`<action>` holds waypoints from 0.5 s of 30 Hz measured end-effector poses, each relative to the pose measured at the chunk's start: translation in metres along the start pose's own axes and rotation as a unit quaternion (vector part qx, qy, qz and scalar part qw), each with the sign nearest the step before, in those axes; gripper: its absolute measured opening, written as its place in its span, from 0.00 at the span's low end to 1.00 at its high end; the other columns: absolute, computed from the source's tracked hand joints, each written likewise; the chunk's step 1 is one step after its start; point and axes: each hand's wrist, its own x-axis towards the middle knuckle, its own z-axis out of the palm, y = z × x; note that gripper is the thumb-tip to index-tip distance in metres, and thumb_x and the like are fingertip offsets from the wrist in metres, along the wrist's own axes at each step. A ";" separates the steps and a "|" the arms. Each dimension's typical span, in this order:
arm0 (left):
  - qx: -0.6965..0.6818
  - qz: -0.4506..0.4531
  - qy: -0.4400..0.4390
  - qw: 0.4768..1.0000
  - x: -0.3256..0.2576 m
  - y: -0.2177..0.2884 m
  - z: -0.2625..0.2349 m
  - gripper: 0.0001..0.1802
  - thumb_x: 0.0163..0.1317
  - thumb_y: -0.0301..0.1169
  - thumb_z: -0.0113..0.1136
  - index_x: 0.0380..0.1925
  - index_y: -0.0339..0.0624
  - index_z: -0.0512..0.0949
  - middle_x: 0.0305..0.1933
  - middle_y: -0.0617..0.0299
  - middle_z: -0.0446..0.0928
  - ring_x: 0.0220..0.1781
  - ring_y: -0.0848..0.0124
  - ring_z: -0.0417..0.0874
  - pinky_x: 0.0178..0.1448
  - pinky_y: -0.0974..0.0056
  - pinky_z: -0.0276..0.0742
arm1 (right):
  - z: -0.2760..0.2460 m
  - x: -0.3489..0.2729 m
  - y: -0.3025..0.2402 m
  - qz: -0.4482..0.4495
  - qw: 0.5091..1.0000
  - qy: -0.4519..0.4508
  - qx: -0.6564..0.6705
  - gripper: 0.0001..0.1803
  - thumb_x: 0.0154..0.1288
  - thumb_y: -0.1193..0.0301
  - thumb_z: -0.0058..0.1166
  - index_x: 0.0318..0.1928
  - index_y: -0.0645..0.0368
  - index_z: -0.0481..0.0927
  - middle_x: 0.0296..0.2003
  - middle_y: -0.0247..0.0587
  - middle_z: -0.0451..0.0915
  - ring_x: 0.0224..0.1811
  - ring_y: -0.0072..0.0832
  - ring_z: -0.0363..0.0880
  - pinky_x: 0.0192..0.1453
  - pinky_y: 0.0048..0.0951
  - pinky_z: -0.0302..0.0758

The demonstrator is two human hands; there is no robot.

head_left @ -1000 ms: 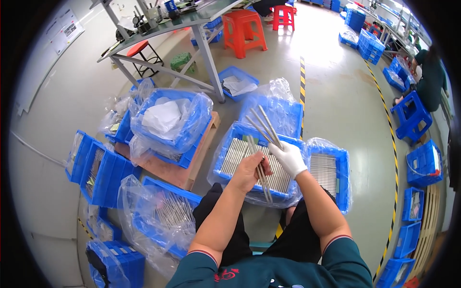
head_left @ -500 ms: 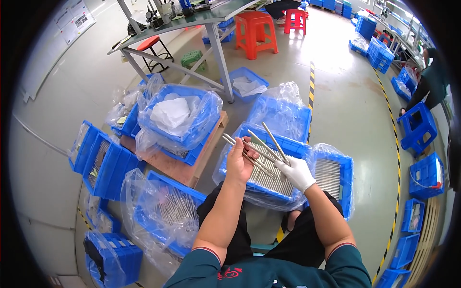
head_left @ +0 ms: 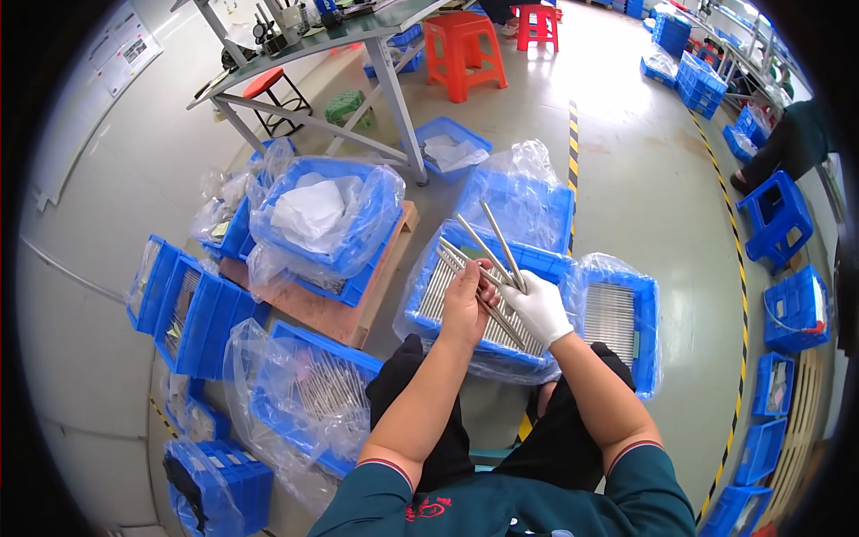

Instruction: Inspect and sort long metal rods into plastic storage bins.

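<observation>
Bare and curled, my left hand [head_left: 468, 297] grips several thin metal rods [head_left: 508, 328] that slant across its fingers. My right hand [head_left: 540, 309], in a white glove, is closed on metal rods [head_left: 503, 242] whose far ends fan apart. The two hands are close together, and the rods cross between them. Below them is a blue crate [head_left: 419, 309] lined with clear plastic, holding many similar rods laid side by side. Its neighbour on the right is another blue crate [head_left: 650, 333] with a row of rods.
Left of my legs, a bagged blue crate [head_left: 286, 336] holds loose rods. Stacked blue crates [head_left: 376, 255] rest on a wooden pallet [head_left: 313, 309]. Beyond are a green-topped table [head_left: 344, 38] and a red stool [head_left: 461, 54]. A person [head_left: 792, 139] is at the far right.
My right hand has moved slightly left and up, closer to my left hand. My left hand has shifted right. The rods in both hands have changed angle, and the view has turned a little.
</observation>
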 end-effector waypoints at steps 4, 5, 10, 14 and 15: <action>-0.017 0.000 -0.008 1.000 0.003 -0.001 -0.004 0.16 0.68 0.41 0.50 0.41 0.38 0.73 0.21 0.70 0.63 0.22 0.80 0.63 0.29 0.72 0.63 | 0.005 0.001 0.004 0.001 1.000 0.007 0.000 0.10 0.61 0.69 0.49 0.35 0.63 0.78 0.25 0.41 0.80 0.26 0.25 0.78 0.33 0.26 0.72; -0.021 -0.009 -0.010 1.000 0.003 -0.001 -0.003 0.15 0.68 0.40 0.50 0.40 0.38 0.73 0.21 0.71 0.62 0.22 0.80 0.62 0.28 0.72 0.62 | 0.004 0.002 0.005 0.067 0.989 -0.030 0.129 0.09 0.62 0.69 0.50 0.35 0.63 0.78 0.24 0.37 0.79 0.24 0.22 0.75 0.30 0.24 0.70; 0.069 0.028 0.004 0.997 -0.006 -0.007 0.001 0.14 0.69 0.40 0.48 0.36 0.40 0.73 0.25 0.70 0.67 0.25 0.81 0.66 0.30 0.74 0.63 | 0.002 -0.004 -0.009 0.183 0.930 -0.080 0.309 0.08 0.64 0.68 0.53 0.36 0.61 0.76 0.20 0.27 0.70 0.18 0.14 0.64 0.20 0.17 0.59; 0.157 0.095 0.056 0.981 -0.009 -0.021 0.011 0.15 0.70 0.42 0.46 0.33 0.42 0.73 0.31 0.68 0.71 0.30 0.81 0.69 0.35 0.76 0.65 | 0.011 -0.001 -0.008 0.180 0.919 -0.053 0.347 0.10 0.64 0.64 0.53 0.35 0.58 0.75 0.18 0.30 0.71 0.12 0.12 0.61 0.15 0.17 0.54; 0.200 0.095 0.061 0.973 -0.005 -0.020 0.005 0.16 0.70 0.43 0.45 0.32 0.42 0.73 0.28 0.70 0.69 0.28 0.82 0.66 0.32 0.76 0.63 | 0.008 0.002 -0.004 0.163 0.940 -0.071 0.291 0.10 0.65 0.66 0.52 0.37 0.60 0.76 0.22 0.34 0.75 0.16 0.16 0.68 0.18 0.17 0.62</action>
